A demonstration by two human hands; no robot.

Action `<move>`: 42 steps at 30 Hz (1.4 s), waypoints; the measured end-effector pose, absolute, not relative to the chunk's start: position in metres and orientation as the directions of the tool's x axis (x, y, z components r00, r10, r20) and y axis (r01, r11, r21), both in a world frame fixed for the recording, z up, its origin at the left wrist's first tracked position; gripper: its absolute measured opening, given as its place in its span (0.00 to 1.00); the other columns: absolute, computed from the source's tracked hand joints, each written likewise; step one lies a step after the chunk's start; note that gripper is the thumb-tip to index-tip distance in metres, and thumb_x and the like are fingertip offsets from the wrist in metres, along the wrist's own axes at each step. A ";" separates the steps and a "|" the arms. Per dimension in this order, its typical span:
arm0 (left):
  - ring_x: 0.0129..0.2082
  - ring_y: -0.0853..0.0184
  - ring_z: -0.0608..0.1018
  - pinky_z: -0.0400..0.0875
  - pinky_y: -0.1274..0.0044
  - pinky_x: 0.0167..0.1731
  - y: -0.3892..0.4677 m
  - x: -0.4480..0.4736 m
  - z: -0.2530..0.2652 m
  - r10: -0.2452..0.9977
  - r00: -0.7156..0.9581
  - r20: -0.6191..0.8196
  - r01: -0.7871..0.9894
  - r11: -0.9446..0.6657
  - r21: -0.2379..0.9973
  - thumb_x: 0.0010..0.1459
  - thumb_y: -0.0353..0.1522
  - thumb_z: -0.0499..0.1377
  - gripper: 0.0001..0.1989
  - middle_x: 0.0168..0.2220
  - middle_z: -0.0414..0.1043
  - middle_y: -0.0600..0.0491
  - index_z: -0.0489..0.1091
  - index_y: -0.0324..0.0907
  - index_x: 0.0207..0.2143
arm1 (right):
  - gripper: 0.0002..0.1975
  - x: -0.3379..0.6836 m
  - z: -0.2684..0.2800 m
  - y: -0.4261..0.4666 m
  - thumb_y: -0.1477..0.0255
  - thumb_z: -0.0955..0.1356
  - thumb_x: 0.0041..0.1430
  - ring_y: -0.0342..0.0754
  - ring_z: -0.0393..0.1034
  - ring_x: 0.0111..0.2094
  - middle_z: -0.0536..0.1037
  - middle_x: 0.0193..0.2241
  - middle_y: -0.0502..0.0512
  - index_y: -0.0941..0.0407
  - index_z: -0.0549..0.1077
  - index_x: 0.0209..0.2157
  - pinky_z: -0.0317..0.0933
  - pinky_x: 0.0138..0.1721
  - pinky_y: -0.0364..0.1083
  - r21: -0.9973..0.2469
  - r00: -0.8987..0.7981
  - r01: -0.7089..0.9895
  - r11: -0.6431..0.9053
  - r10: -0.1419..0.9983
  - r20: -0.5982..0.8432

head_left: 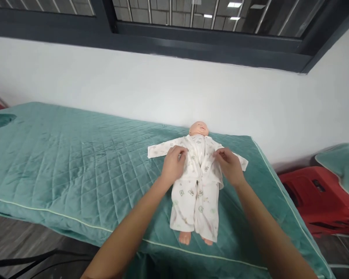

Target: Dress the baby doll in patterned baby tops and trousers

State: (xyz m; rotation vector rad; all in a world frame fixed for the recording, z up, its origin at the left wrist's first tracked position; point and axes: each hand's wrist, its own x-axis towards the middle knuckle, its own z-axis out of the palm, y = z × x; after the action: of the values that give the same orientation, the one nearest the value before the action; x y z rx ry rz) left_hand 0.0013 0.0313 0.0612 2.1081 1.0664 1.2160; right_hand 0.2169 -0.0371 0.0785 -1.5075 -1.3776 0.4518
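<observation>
A baby doll (pixel 199 128) lies on its back on a green quilted bed cover (pixel 104 155), its head toward the wall and its bare feet toward me. It wears a white patterned baby shirt (pixel 199 155) with long sleeves spread out to both sides, and matching baby trousers (pixel 183 205). My left hand (pixel 174 164) pinches the shirt's front on the left side of the chest. On the opposite side, my right hand (pixel 229 164) has its fingertips closed on the shirt near the armpit. The doll's hands are hidden in the sleeves.
Behind the bed runs a white wall (pixel 174 93) below a dark-framed window (pixel 206 42) with bars. A red plastic stool (pixel 322 197) stands beyond the bed's right edge, with green fabric next to it. Dark thin bars or cables show at the lower left.
</observation>
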 end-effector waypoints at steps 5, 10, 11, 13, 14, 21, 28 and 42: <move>0.40 0.64 0.77 0.71 0.71 0.47 0.093 0.044 0.073 0.897 0.291 0.333 0.398 -0.430 0.810 0.59 0.27 0.58 0.07 0.40 0.78 0.49 0.75 0.41 0.38 | 0.12 0.217 0.076 0.036 0.60 0.67 0.59 0.49 0.67 0.32 0.74 0.29 0.52 0.54 0.68 0.31 0.58 0.37 0.48 -0.737 0.405 0.676 -0.017 0.844 0.352; 0.40 0.64 0.79 0.71 0.72 0.45 0.119 0.071 0.089 0.916 0.361 0.175 0.390 -0.319 0.864 0.60 0.28 0.56 0.12 0.41 0.80 0.51 0.78 0.43 0.41 | 0.17 0.212 0.077 0.068 0.53 0.66 0.58 0.52 0.66 0.32 0.74 0.31 0.54 0.52 0.62 0.30 0.54 0.33 0.48 -0.611 0.440 0.749 -0.257 0.882 0.168; 0.40 0.63 0.79 0.71 0.72 0.46 0.121 0.072 0.088 0.920 0.356 0.165 0.414 -0.313 0.855 0.60 0.28 0.56 0.12 0.41 0.80 0.51 0.78 0.43 0.41 | 0.16 0.211 0.077 0.068 0.54 0.66 0.59 0.52 0.66 0.32 0.75 0.31 0.54 0.52 0.62 0.30 0.53 0.33 0.48 -0.605 0.442 0.749 -0.269 0.884 0.153; 0.41 0.62 0.78 0.71 0.71 0.46 0.124 0.071 0.085 0.924 0.342 0.173 0.460 -0.325 0.826 0.60 0.29 0.58 0.11 0.40 0.80 0.50 0.78 0.42 0.42 | 0.13 0.212 0.077 0.066 0.58 0.65 0.59 0.51 0.66 0.32 0.75 0.31 0.53 0.52 0.63 0.30 0.54 0.33 0.48 -0.616 0.438 0.741 -0.269 0.888 0.139; 0.41 0.62 0.78 0.71 0.71 0.46 0.124 0.070 0.083 0.919 0.349 0.186 0.474 -0.344 0.810 0.60 0.30 0.58 0.11 0.40 0.80 0.50 0.78 0.42 0.43 | 0.11 0.213 0.076 0.065 0.60 0.65 0.59 0.51 0.66 0.32 0.75 0.30 0.53 0.52 0.64 0.31 0.54 0.34 0.48 -0.633 0.442 0.728 -0.263 0.886 0.141; 0.38 0.65 0.78 0.70 0.73 0.44 0.128 0.066 0.081 0.885 0.418 0.205 0.437 -0.394 0.809 0.60 0.29 0.57 0.07 0.37 0.79 0.52 0.75 0.43 0.34 | 0.09 0.215 0.069 0.068 0.64 0.66 0.57 0.48 0.68 0.32 0.77 0.30 0.52 0.55 0.73 0.32 0.58 0.36 0.47 -0.795 0.488 0.587 -0.152 0.850 0.198; 0.28 0.70 0.73 0.68 0.77 0.32 0.133 0.056 0.080 0.896 0.412 0.163 0.320 -0.310 0.895 0.58 0.29 0.57 0.06 0.33 0.76 0.54 0.74 0.42 0.34 | 0.12 0.218 0.069 0.075 0.60 0.70 0.55 0.45 0.66 0.29 0.76 0.28 0.51 0.56 0.76 0.32 0.61 0.32 0.45 -0.956 0.469 0.279 0.087 0.857 0.215; 0.30 0.70 0.74 0.68 0.78 0.35 0.134 0.075 0.074 0.930 0.302 0.208 0.106 -0.250 0.962 0.58 0.31 0.58 0.06 0.31 0.76 0.53 0.75 0.40 0.34 | 0.12 0.212 0.066 0.073 0.63 0.72 0.54 0.44 0.69 0.30 0.77 0.30 0.50 0.54 0.78 0.38 0.63 0.33 0.44 -0.991 0.375 0.077 0.106 0.918 0.128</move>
State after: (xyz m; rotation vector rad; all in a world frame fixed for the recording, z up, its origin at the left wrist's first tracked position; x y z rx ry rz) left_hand 0.0751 0.1339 0.0739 1.6112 0.9668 1.0784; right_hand 0.2119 0.0727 0.0660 -1.3200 -1.0107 0.8087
